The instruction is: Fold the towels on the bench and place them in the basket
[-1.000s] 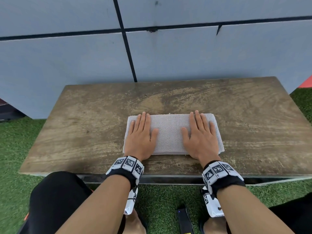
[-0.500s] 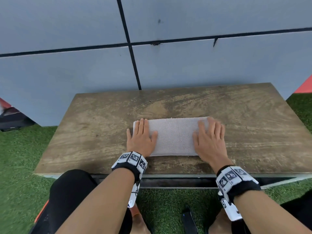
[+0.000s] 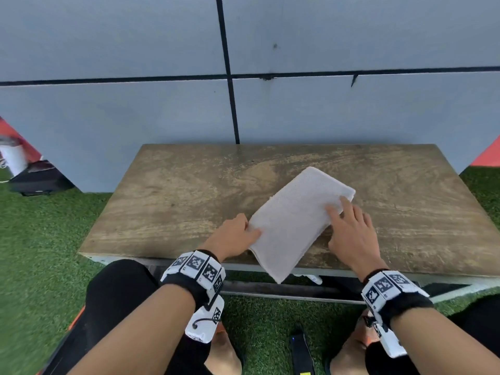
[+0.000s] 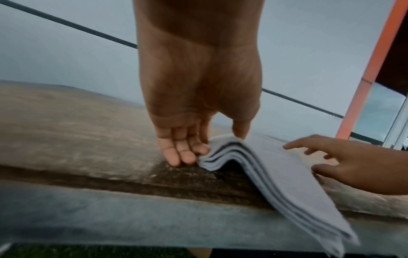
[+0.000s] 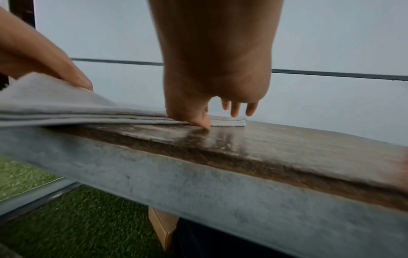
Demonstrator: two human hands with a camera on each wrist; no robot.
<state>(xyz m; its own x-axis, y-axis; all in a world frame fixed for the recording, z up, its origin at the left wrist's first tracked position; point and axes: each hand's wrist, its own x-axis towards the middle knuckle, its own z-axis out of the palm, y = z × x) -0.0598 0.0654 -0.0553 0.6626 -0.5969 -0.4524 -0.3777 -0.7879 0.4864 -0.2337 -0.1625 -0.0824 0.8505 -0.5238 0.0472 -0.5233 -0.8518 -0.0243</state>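
A folded grey towel (image 3: 292, 223) lies slantwise on the wooden bench (image 3: 176, 201), its near corner hanging past the front edge. My left hand (image 3: 250, 231) pinches the towel's left corner. In the left wrist view the thumb sits on top and the fingers (image 4: 185, 155) beside the stacked layers of the towel (image 4: 276, 174), which arch up off the bench (image 4: 66, 122). My right hand (image 3: 341, 212) touches the far right end with fingers spread. In the right wrist view its thumb (image 5: 203, 122) meets the bench (image 5: 287, 144) at the edge of the towel (image 5: 55, 108). No basket is in view.
A grey panelled wall (image 3: 351, 117) stands right behind the bench. Green artificial grass (image 3: 40, 266) surrounds it. A black case (image 3: 35, 180) and a white object (image 3: 13, 158) sit at the far left. A dark flat device (image 3: 300, 353) lies on the grass between my feet.
The towel lay square to the bench edge under both flat palms. It has turned slantwise, with its near corner over the front edge. My left hand now pinches a corner; the right slid to the far end.
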